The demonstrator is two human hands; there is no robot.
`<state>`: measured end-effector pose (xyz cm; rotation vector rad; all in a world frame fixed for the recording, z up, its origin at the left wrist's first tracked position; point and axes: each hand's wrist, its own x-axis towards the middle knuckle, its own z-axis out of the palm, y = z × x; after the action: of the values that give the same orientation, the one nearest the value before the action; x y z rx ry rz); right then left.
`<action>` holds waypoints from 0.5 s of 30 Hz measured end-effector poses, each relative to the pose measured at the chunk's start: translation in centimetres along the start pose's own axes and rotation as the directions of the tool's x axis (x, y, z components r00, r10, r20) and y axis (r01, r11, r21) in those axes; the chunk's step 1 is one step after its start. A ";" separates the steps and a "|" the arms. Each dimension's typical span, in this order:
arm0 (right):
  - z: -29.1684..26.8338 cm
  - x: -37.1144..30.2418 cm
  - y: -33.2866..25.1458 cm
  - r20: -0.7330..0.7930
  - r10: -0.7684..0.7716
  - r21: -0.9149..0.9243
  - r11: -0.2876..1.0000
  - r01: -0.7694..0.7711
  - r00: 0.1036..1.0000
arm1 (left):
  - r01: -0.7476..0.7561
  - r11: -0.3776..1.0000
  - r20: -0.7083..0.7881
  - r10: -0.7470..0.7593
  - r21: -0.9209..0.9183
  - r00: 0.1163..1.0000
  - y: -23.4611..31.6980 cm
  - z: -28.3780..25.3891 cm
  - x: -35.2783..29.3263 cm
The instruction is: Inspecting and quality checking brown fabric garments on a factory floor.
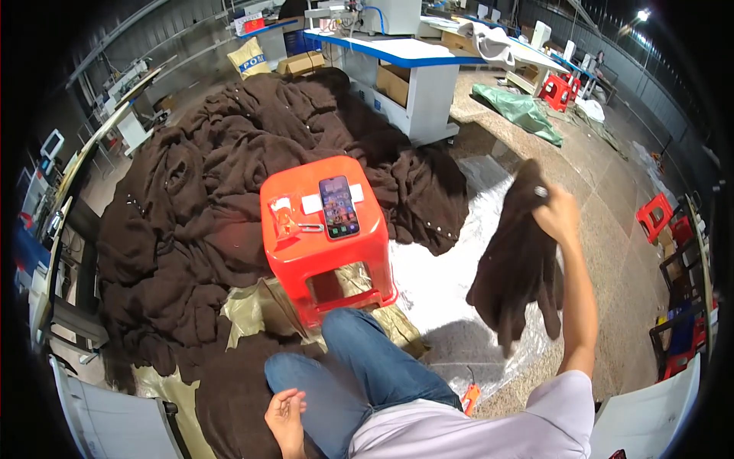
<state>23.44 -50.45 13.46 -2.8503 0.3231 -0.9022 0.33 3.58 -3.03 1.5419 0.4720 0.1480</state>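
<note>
Speckled floor (608, 229), fuzzy cloth (511, 264), right hand (562, 214) gripping

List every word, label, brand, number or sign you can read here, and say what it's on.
Sack: large printed letters, legible, but I don't copy printed words.
Phone: lit screen with icons; any wording is too small to read.
Packet: markings too blurred to read.
Red-and-white item: print too small to read.
Brown garment in the right hand: no lettering visible.
</note>
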 end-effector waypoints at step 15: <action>14.6 18.8 -5.6 -0.012 -0.092 0.374 0.923 0.090 0.996 | 0.448 0.894 -0.069 -0.446 0.006 0.892 -9.8 -7.9 -1.8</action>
<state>47.84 -48.64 13.09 -2.5286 0.0106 -0.8641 -6.30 9.82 -11.98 1.4129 0.8722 -0.1659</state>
